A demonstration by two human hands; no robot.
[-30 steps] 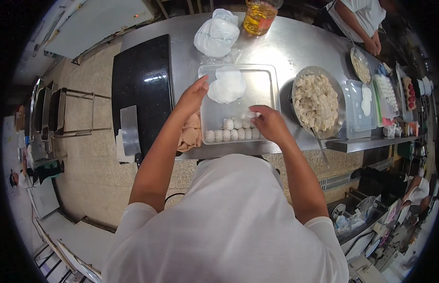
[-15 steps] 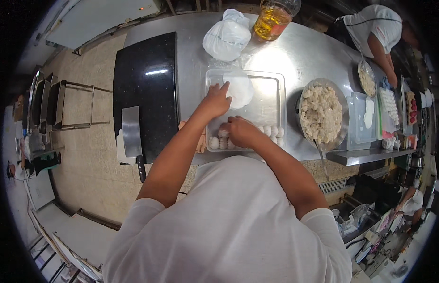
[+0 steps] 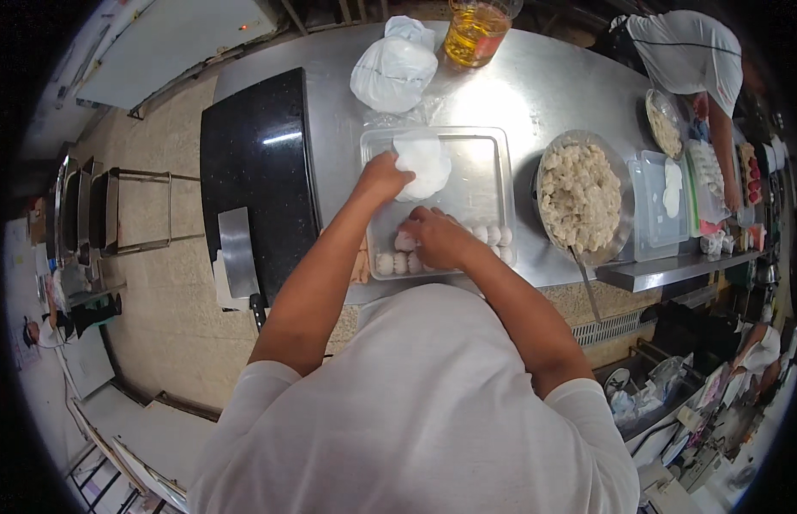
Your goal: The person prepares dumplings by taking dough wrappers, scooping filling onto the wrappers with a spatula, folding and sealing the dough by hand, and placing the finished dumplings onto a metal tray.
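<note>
A clear rectangular tray [image 3: 507,184] lies on the steel table in front of me. At its upper left are thin white round wrappers [image 3: 428,169]. My left hand [image 3: 384,178] grips their left edge, thumb over the top and the other fingers partly hidden. Pale, pleated dumplings [image 3: 399,263] line the tray's near side in rows. Lower in the tray, my right hand [image 3: 441,239] is closed with fingertips around a dumpling [image 3: 405,241] at the row's left; the hand hides part of the rows.
Right of the tray stands a steel bowl of pale chunky filling [image 3: 580,193] with a spoon handle [image 3: 587,287]. A black board [image 3: 257,154] and a cleaver [image 3: 237,253] lie left. Beyond are a white plastic bag [image 3: 394,75] and an oil jug [image 3: 476,38]. A co-worker [image 3: 686,56] leans in at far right.
My left hand has gone from spread fingers on the wrappers to gripping their left edge, lifting it slightly. My right hand stays at the dumplings. The co-worker's arm has reached farther toward the near side.
</note>
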